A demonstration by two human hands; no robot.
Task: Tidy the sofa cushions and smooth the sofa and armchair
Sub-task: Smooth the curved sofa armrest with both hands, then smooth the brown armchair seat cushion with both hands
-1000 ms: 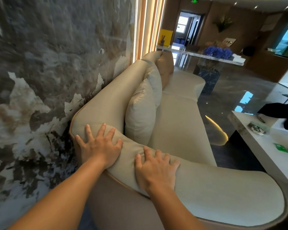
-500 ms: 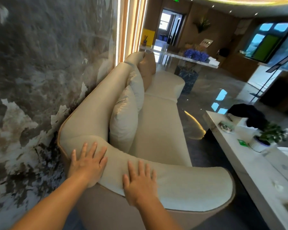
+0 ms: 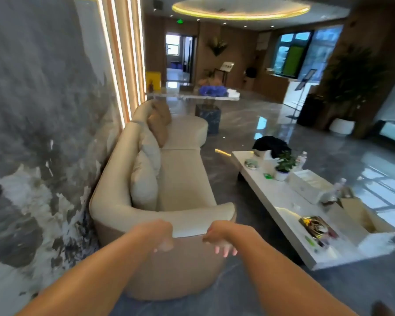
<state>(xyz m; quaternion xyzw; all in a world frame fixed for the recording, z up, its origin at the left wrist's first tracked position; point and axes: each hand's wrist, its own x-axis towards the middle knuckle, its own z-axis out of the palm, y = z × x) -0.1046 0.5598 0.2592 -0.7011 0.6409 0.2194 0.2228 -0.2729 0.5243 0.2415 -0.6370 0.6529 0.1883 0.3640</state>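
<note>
Cream sofa (image 3: 183, 179) running from lower centre up toward mid-frame, along the marbled wall (image 3: 43, 133) at left. Pale cushions (image 3: 144, 183) propped against its backrest, tan cushion (image 3: 159, 124) farther up. Left hand (image 3: 162, 236) and right hand (image 3: 219, 238) at the near armrest, blurred, fingers (image 3: 225, 250) loosely spread downward, gripping nothing. White desk (image 3: 281, 201) at right.

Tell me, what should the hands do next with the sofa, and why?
Probably step along the sofa and reach for the cream cushion nearest the armrest. Both the left hand and right hand hang empty off the armrest's outer side, and the cushions lean bunched against the backrest, overlapping one another, so they look like the untidy part.
</note>
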